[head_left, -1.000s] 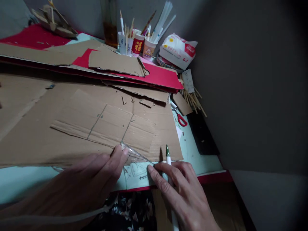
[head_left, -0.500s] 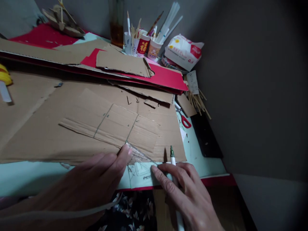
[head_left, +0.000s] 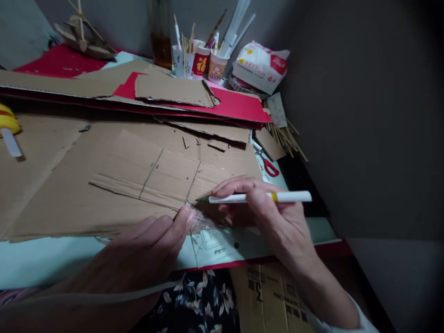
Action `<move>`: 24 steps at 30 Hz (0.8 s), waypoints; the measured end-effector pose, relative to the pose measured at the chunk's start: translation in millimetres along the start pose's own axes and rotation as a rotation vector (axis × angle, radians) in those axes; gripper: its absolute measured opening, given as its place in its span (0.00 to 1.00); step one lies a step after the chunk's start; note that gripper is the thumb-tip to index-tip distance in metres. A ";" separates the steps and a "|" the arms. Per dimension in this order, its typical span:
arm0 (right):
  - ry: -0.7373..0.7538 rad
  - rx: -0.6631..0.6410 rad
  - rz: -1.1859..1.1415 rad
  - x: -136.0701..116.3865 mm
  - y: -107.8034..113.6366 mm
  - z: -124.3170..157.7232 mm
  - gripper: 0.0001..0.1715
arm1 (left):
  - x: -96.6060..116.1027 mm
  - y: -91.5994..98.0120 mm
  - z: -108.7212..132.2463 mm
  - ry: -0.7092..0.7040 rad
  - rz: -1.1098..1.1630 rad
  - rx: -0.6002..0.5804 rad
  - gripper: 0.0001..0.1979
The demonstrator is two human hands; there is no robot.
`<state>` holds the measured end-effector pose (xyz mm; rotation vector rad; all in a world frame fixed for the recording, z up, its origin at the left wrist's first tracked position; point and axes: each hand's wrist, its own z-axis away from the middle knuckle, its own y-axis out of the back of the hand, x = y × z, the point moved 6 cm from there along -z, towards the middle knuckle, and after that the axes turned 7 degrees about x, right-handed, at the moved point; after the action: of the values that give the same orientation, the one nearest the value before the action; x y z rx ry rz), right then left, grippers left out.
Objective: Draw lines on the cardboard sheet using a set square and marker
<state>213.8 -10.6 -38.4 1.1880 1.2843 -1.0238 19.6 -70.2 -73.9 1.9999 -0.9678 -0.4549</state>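
Observation:
My right hand (head_left: 267, 208) is closed around a white marker (head_left: 291, 196) with a yellow band. The marker's green tip points left, close to the lower end of a drawn green line. The fingers of my left hand (head_left: 156, 240) are together, pressing a clear plastic set square (head_left: 212, 238) down at its upper left corner. That set square lies across the lower edge of a cut cardboard piece (head_left: 169, 173), which carries two green lines and small green marks. My right hand and its shadow cover the right end of this piece.
Under the piece lies a large cardboard sheet (head_left: 62, 194). Red and brown cardboard strips (head_left: 239, 106) are stacked behind it. Red-handled scissors (head_left: 270, 168), wooden sticks (head_left: 287, 138), cups of pens (head_left: 201, 62) and a tissue pack (head_left: 260, 67) stand or lie right and back.
My right hand has left the set square's right end and risen onto the cardboard piece. The marker has swung from upright to nearly level, tip leftward. My left hand stays on the set square.

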 end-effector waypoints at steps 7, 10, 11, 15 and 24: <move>-0.090 0.042 -0.110 6.3 -10.0 -18.6 0.17 | 0.8 0.4 -3.6 -0.023 -0.060 -0.096 0.23; -0.080 0.026 -0.116 6.6 -10.3 -18.3 0.16 | 1.9 0.4 -4.2 -0.077 -0.108 -0.142 0.23; -0.063 0.019 -0.105 6.0 -10.6 -18.0 0.16 | 1.8 0.5 -4.6 -0.088 -0.113 -0.154 0.23; -0.013 -0.002 -0.020 5.0 -11.9 -17.2 0.14 | 1.5 2.7 -6.7 -0.107 -0.110 -0.149 0.22; 0.126 -0.014 0.169 1.8 -11.5 -16.5 0.10 | 3.1 3.8 -7.6 -0.052 -0.080 -0.140 0.23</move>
<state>200.2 4.3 -39.8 1.3435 1.2622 -0.8266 24.4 -69.8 -66.3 1.9135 -0.8658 -0.6049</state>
